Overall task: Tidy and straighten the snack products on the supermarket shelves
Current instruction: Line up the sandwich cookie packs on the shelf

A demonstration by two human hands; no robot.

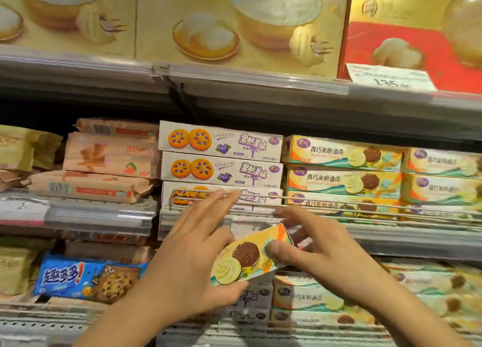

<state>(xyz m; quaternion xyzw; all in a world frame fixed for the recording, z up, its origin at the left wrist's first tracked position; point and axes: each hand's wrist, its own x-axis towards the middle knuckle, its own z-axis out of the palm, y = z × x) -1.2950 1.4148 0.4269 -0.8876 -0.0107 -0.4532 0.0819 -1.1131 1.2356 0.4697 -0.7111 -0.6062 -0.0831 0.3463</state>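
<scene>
A yellow cookie box point(250, 255) with a chocolate biscuit and a cream swirl on it is held tilted in front of the middle shelf. My left hand point(193, 258) holds its left end, thumb under the box and fingers spread behind it. My right hand point(320, 247) pinches its right end with the thumb on the front face. Behind it, three white and purple blueberry cookie boxes point(221, 167) are stacked on the middle shelf. Matching yellow cookie boxes point(344, 171) are stacked to their right.
Pink wafer packs point(109, 161) lie piled at the left of the middle shelf. A blue chocolate-chip cookie pack point(88, 276) sits on the lower shelf, with more yellow boxes point(313, 297) at lower right. Large gift boxes point(234, 23) fill the top shelf, beside a price tag point(388, 77).
</scene>
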